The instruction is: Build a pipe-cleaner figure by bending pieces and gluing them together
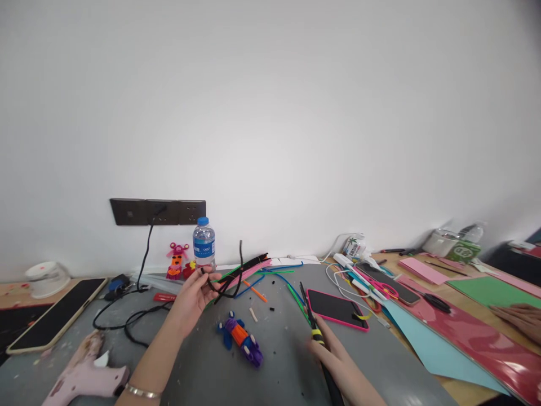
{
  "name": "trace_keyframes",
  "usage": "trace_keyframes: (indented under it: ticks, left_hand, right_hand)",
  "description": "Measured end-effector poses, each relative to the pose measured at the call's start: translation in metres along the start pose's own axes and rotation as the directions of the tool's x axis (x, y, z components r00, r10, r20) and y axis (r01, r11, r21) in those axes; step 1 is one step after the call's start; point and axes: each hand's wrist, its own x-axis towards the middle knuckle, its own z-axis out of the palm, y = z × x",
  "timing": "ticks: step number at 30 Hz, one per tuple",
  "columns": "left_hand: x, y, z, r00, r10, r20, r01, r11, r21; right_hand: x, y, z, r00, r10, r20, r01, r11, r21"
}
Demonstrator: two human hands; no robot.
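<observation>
My left hand [195, 294] is raised left of centre, its fingertips pinched on a bent black pipe cleaner [239, 276], which loops to the right and sticks up. In my right hand [332, 352] is a pair of black scissors [310, 316] with yellow bands, its narrow blades pointing at the wall. On the grey mat between my hands lies a small purple, orange and blue pipe-cleaner figure [240, 336]. A bundle of black, pink and green pipe cleaners [253, 265] lies behind my left hand. Short cut bits, among them a cream piece [253, 314], lie near the figure.
A water bottle [204, 245] and a pink-orange figure [175, 262] stand by the wall. At left are a pink glue gun [84, 375], a phone [59, 313] and a black cable. A pink-edged phone [337, 310] lies right. Another person's hand [522, 318] rests on green paper.
</observation>
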Motion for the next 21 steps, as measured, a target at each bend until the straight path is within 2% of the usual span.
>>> trace_keyframes:
  ticks: [2,4,6,9,12,15,19,21]
  left_hand:
    - [0.002,-0.002,0.001,1.000,-0.006,-0.027,0.006,1.000,-0.010]
    - [0.003,-0.006,0.001,1.000,-0.008,-0.006,0.008,1.000,-0.005]
    - [0.004,-0.011,0.001,1.000,0.001,0.018,-0.001,1.000,0.014]
    - [0.004,-0.017,0.001,0.999,0.053,-0.008,-0.053,0.998,0.031]
    - [0.005,-0.018,0.000,0.995,0.084,-0.047,-0.082,0.996,0.042]
    - [0.007,-0.017,-0.004,0.993,0.113,-0.045,-0.107,0.987,0.119]
    - [0.014,-0.019,-0.013,0.952,0.303,0.052,-0.302,0.890,0.342]
    - [0.017,-0.022,-0.019,0.941,0.319,0.118,-0.337,0.830,0.444]
  right_hand:
    - [0.002,-0.007,-0.006,0.999,-0.037,-0.030,0.027,0.960,-0.280]
    - [0.006,-0.010,-0.004,1.000,-0.017,0.014,0.021,0.880,-0.475]
    - [0.011,-0.011,0.004,1.000,0.011,0.017,0.001,0.790,-0.614]
    - [0.016,-0.009,0.022,0.997,-0.044,-0.063,-0.019,0.645,-0.764]
    - [0.021,-0.010,0.036,0.983,-0.124,-0.132,-0.048,0.526,-0.849]
    - [0.027,-0.009,0.043,0.965,-0.212,-0.155,-0.039,0.468,-0.883]
    - [0.034,0.000,0.043,0.930,-0.331,-0.158,0.003,0.438,-0.899]
    - [0.036,0.008,0.042,0.909,-0.383,-0.165,0.019,0.433,-0.901]
